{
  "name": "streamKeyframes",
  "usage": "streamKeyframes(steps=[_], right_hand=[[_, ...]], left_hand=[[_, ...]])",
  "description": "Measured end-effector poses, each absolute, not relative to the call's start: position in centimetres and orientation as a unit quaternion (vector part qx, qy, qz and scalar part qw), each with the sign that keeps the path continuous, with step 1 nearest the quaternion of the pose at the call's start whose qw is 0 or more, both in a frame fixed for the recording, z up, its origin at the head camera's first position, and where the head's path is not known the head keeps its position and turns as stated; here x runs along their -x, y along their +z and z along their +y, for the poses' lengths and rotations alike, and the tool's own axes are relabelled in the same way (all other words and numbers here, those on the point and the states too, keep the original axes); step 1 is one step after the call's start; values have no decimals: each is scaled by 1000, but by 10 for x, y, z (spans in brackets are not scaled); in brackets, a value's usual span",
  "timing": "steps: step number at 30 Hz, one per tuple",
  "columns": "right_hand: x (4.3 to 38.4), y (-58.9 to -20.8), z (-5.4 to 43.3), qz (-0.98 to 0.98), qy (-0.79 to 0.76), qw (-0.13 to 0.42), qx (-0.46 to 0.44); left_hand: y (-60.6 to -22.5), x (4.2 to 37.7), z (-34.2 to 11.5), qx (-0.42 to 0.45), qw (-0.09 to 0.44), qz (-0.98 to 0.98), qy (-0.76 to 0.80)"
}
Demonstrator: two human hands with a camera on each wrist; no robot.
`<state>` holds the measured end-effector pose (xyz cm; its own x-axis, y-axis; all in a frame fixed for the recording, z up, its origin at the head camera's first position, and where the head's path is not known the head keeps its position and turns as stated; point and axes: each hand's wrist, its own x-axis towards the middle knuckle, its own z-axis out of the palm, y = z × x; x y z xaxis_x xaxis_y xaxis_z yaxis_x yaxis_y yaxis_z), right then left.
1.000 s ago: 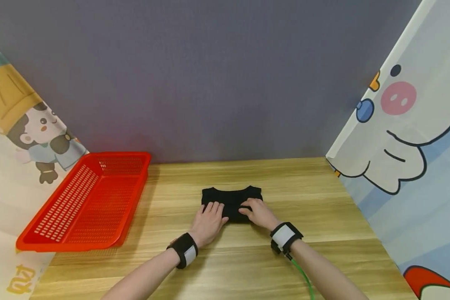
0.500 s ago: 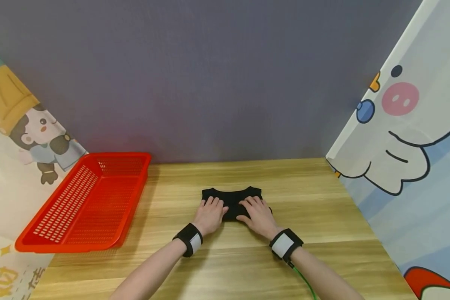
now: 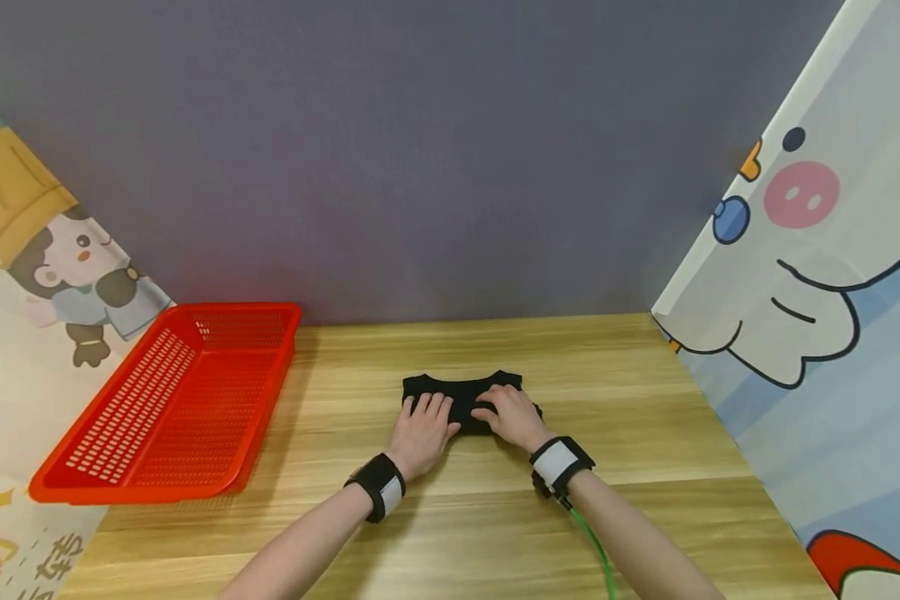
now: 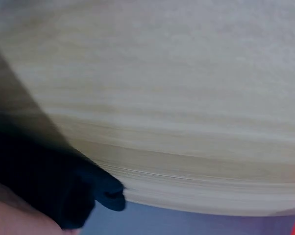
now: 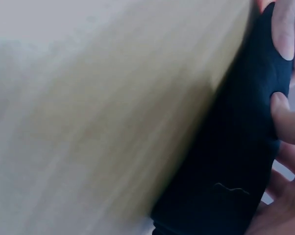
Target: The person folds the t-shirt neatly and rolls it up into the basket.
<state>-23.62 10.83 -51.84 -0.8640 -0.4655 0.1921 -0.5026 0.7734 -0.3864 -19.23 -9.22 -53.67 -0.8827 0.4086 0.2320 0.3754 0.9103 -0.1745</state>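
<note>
A folded black garment [image 3: 461,396] with a scooped far edge lies flat on the wooden table. My left hand [image 3: 420,433] rests on its left part, fingers straight and pointing away from me. On the right part lies my right hand [image 3: 515,417], its fingers slightly bent and the thumb pointing inward on the cloth. The right wrist view has the thumb [image 5: 281,107] touching the black cloth [image 5: 226,156], which carries a short pale thread [image 5: 231,188]. In the left wrist view, a folded corner of the garment [image 4: 39,176] sticks out past the hand.
A red plastic basket [image 3: 283,392] stands at the left of the wooden table [image 3: 585,367]. Behind the table rises a grey panel [image 3: 450,167]. Printed cartoon sheets flank both sides. A green cable [image 3: 596,546] runs from the right wrist strap [image 3: 558,462].
My right hand has shifted slightly away from me and left on the garment. The garment's near edge now sits a little farther back. My left hand moved slightly right.
</note>
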Motion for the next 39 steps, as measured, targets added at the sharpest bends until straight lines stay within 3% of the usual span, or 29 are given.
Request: streamKeyframes(steps=[6,12,18,25,28,30,39], right_hand=[[232,-518,112,-951,185,36,-245],[225,-524,115,-949,136,76,-275],[235,-528,114,-940,155,94,-287],[256,-519,115,-937,194,8,-292],[260,-514,114,-942,191,-40,-274],[258,-513,114,-946,177,-44,-267],[243,-525,119,-940,157,104,-284]], left_hand=[[-538,207,-95,219,98,-971,-1],[-531,219,-96,197,49,-978,-56],[-530,218,-93,193,56,-979,-34],[-540,208,-92,211,129,-967,63],[-541,211,-92,209,139,-967,48],[-540,214,-93,209,126,-970,26],[-533,235,-96,190,57,-977,-72]])
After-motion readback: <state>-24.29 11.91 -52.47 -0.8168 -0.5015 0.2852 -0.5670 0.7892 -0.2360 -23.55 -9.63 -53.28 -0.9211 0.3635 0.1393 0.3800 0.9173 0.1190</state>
